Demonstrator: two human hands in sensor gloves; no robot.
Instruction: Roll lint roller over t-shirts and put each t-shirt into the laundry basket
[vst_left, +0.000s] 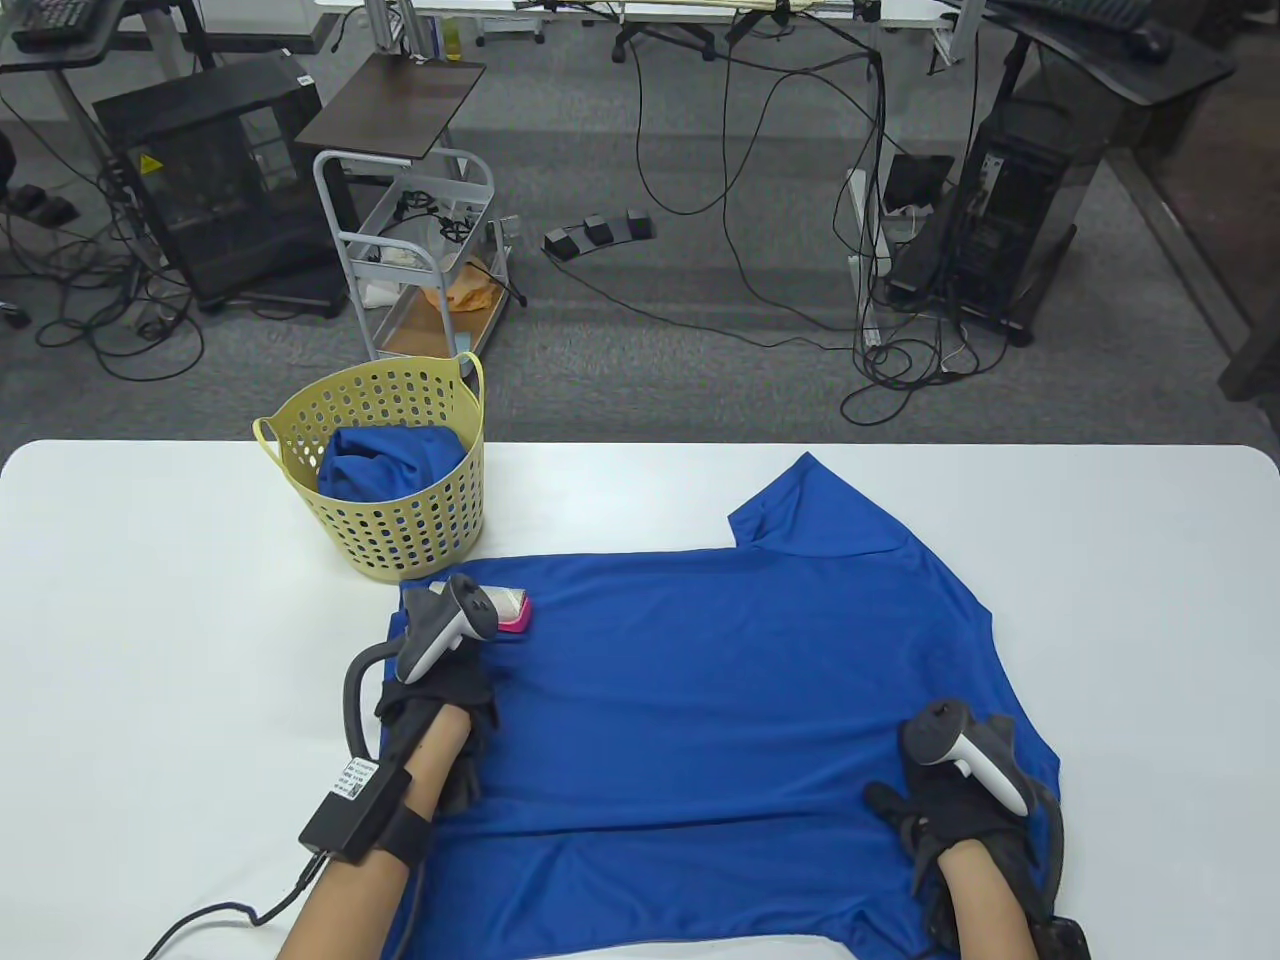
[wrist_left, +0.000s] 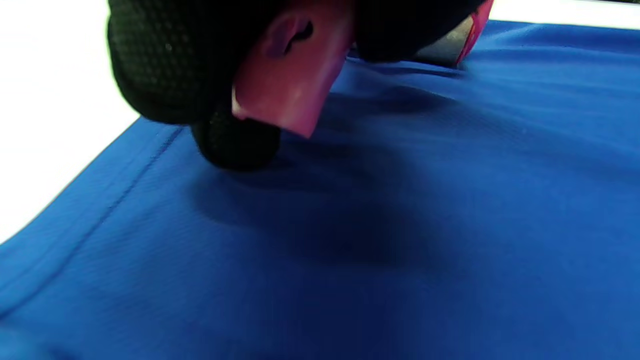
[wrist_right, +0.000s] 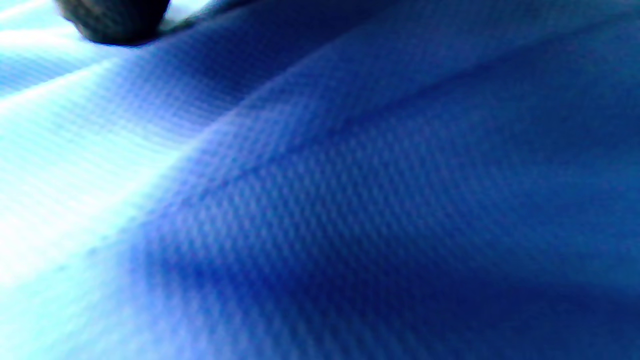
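A blue t-shirt (vst_left: 720, 690) lies spread flat on the white table (vst_left: 150, 600). My left hand (vst_left: 440, 680) grips the pink handle of the lint roller (vst_left: 508, 607), whose roll rests on the shirt near its left edge. In the left wrist view the pink handle (wrist_left: 290, 85) sticks out between my curled gloved fingers (wrist_left: 165, 65) above the blue cloth (wrist_left: 400, 225). My right hand (vst_left: 950, 800) rests flat on the shirt's right side, fingers spread. The yellow laundry basket (vst_left: 385, 470) stands at the table's back left with another blue t-shirt (vst_left: 390, 465) inside.
The right wrist view shows only blue cloth (wrist_right: 375, 200) up close and one dark fingertip (wrist_right: 117, 20). Beyond the table's far edge are a metal cart (vst_left: 420, 260), computer towers and floor cables. Bare white table lies to the left and the far right.
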